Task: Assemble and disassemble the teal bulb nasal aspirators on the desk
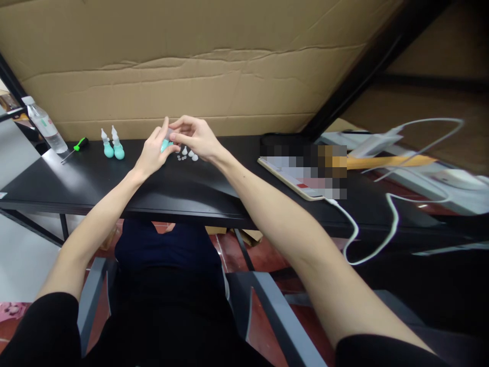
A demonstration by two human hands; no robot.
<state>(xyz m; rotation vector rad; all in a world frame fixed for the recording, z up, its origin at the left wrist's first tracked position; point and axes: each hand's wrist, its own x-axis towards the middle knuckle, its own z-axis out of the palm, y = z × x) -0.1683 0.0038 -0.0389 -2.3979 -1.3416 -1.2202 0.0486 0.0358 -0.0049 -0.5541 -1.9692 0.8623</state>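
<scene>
My left hand [152, 152] is closed around a nasal aspirator [164, 145] with a teal bulb, held just above the black table. The fingers of my right hand [196, 136] pinch its clear upper part, and the hands partly hide it. Below my right hand, several small white nozzle tips [185, 151] and tiny clear discs [183, 158] lie on the tabletop. Left of my hands, two nasal aspirators [113, 145] with teal bulbs and pale pointed nozzles stand upright side by side.
A screwdriver [78, 147] with a green and black handle lies at the left, beside a clear water bottle [46, 125]. To the right rests a phone or tablet [294, 181], partly blurred out, with a white cable [355, 229]. Cardboard [191, 71] stands along the table's back.
</scene>
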